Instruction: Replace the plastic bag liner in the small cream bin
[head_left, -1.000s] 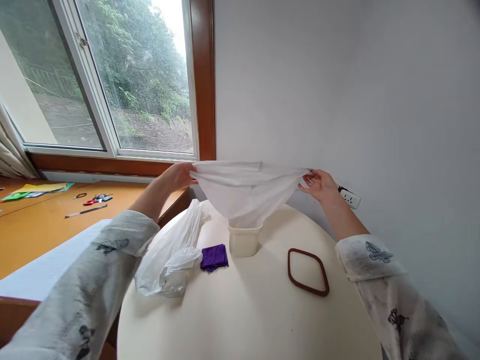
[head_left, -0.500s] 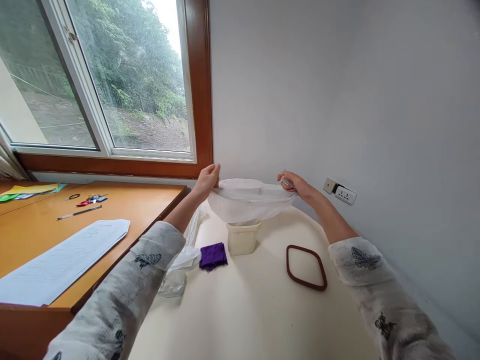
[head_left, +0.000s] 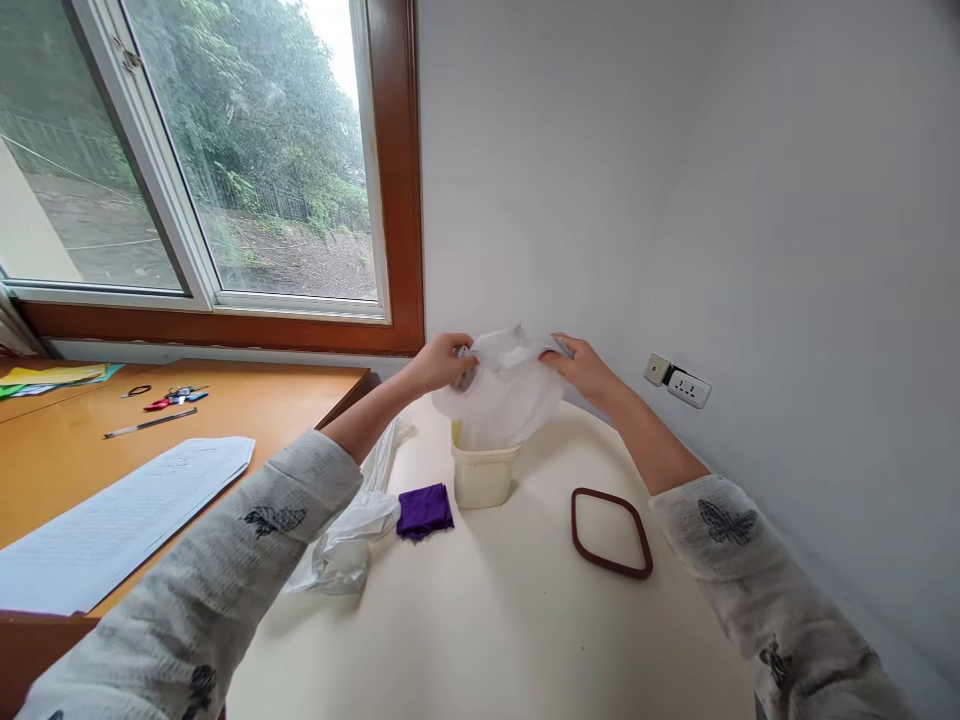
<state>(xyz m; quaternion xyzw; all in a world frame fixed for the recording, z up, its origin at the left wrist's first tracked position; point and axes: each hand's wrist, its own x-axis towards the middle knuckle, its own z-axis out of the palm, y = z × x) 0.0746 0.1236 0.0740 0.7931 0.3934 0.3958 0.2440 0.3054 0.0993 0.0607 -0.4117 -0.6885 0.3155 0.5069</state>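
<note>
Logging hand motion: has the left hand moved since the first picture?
Yes, rightward: first mostly left of the brown window frame's upright, the left hand is now mostly right of it.

Bin between cloth and frame

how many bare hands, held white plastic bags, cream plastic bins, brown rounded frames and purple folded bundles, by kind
Bare hands: 2 (left hand, right hand)
Held thin white plastic bag: 1
Cream plastic bin: 1
Brown rounded-square frame: 1
Purple folded bundle: 1
Total: 6
</note>
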